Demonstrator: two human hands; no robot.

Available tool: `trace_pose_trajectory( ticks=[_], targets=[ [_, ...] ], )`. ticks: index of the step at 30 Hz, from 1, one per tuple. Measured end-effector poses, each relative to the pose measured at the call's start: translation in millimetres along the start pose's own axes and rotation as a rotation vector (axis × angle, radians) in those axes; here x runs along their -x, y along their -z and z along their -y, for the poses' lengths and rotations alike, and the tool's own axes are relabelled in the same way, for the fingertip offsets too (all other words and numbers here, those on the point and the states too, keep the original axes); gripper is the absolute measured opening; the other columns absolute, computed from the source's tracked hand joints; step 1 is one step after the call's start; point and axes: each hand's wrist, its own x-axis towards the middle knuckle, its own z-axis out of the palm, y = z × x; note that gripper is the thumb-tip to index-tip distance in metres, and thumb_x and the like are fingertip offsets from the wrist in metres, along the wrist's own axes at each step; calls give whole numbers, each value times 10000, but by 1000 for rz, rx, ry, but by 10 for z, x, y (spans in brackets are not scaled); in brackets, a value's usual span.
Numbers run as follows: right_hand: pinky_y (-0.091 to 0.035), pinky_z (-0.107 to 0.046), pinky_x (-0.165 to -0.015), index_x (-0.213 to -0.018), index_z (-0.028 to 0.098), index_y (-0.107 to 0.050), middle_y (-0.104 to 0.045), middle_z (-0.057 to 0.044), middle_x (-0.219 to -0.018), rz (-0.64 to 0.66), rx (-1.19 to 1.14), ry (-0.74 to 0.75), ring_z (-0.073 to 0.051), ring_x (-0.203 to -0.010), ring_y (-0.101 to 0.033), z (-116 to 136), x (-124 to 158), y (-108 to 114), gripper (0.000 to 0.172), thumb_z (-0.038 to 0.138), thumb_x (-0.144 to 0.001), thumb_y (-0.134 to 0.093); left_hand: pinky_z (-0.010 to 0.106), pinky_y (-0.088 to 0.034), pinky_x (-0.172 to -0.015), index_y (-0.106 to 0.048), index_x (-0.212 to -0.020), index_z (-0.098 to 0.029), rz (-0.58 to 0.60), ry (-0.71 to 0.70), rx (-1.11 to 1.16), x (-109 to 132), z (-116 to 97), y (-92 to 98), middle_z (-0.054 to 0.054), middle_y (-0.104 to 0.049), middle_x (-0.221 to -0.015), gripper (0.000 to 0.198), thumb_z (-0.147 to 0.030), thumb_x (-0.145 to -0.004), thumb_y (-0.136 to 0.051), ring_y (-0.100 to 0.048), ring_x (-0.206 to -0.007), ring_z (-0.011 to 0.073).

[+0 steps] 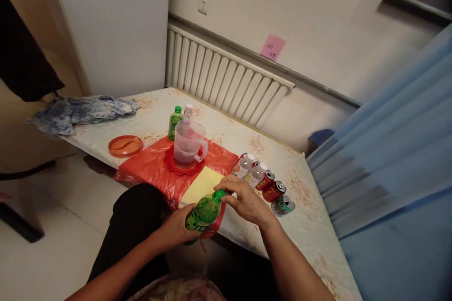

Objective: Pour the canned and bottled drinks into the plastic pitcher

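Note:
My left hand is wrapped round the body of a green plastic bottle, tilted in front of my lap. At its top, my right hand grips the green bottle cap between thumb and fingers. The cap sits at the bottle's neck; I cannot tell whether it is loose. Just beyond lies a yellow paper pad on a red plastic bag. A clear plastic measuring jug stands in a red scalloped dish on the bag.
Another green bottle and a clear bottle stand behind the jug. To the right are clear bottles, red cans and a green can. An orange lid and blue-white cloth lie left on the floral tablecloth.

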Motion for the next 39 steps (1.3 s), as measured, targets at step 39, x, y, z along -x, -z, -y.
trace_pose_trajectory(
  ticks=[39],
  targets=[
    [-449, -312, -822, -1030, 236, -715, -649, -32, -950, -146, 69, -24, -170, -880, -586, -222, 263, 252, 256, 110, -808, -717, 319, -466, -844, -591, -1158, -148, 69, -21, -30, -358, -345, -165, 52, -680, -1059, 559, -168, -604, -658, -608, -950, 243]
  ],
)
